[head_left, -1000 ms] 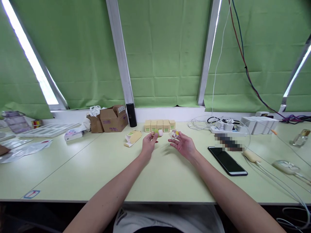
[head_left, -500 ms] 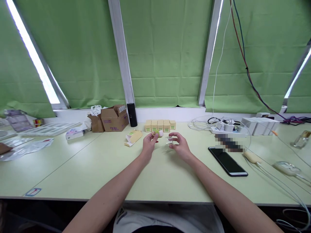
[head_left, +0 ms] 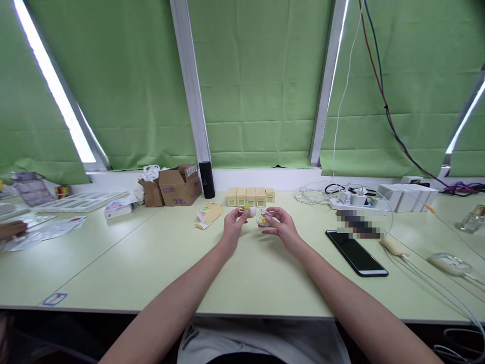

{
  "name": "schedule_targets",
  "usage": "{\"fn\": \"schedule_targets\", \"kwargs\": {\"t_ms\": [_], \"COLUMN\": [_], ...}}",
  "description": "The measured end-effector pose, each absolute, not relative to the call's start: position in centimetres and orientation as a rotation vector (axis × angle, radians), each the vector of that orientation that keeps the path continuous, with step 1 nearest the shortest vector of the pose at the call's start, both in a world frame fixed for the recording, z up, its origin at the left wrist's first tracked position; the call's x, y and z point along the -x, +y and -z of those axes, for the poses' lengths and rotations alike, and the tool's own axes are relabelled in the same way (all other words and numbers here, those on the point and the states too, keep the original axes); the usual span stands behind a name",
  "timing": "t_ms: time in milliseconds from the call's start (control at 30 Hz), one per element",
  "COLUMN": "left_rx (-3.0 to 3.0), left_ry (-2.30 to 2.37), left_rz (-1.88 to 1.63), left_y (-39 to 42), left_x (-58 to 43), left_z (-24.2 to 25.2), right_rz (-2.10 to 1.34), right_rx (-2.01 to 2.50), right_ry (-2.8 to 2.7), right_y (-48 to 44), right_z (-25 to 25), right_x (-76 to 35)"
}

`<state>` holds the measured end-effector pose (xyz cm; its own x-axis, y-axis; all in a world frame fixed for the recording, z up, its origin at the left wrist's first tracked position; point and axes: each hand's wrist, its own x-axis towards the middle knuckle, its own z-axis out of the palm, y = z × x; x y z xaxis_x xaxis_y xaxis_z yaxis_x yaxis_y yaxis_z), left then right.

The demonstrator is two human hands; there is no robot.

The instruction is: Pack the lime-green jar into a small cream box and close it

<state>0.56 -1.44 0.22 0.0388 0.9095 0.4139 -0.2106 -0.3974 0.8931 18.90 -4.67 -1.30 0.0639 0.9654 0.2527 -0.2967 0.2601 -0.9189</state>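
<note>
My left hand (head_left: 232, 222) pinches a small rounded piece (head_left: 249, 210), green at one end and whitish-pink at the other, with a pale loop on its left side. In my right hand (head_left: 282, 225) is a small clear plastic case (head_left: 262, 218), held by the fingertips, with a yellow spot showing on it. The two things are close together but apart, just over the table. Behind them stands a row of several small tan boxes (head_left: 251, 196) with green labels. An opened, flattened tan box (head_left: 209, 215) lies left of my left hand.
A brown cardboard box (head_left: 179, 186) and a black cylinder (head_left: 206, 180) stand at the back left. To the right lie a phone (head_left: 356, 253), a power strip (head_left: 356, 204) and cables. Another person's hand (head_left: 13, 229) is at the far left beside plastic bags (head_left: 49, 233).
The clear case has turned in my right hand, and its fingers have shifted around it. My left hand still holds the rounded piece. At far left, the other person's hand has come further into view.
</note>
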Motion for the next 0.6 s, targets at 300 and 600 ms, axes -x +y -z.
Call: {"fn": "schedule_targets", "kwargs": {"t_ms": [300, 600], "left_rx": [-1.548, -1.61], "left_ry": [0.832, 0.865], "left_rz": [-1.47, -1.454], "left_y": [-1.8, -2.0], "left_x": [-0.7, -0.9], "left_z": [-0.3, -0.4], "right_rz": [-1.278, -1.302], "right_rx": [0.723, 0.688], "right_ry": [-1.075, -1.021], "right_y": [-5.0, -5.7], "right_z": [1.0, -0.1], "right_x": [-18.9, -18.7]}}
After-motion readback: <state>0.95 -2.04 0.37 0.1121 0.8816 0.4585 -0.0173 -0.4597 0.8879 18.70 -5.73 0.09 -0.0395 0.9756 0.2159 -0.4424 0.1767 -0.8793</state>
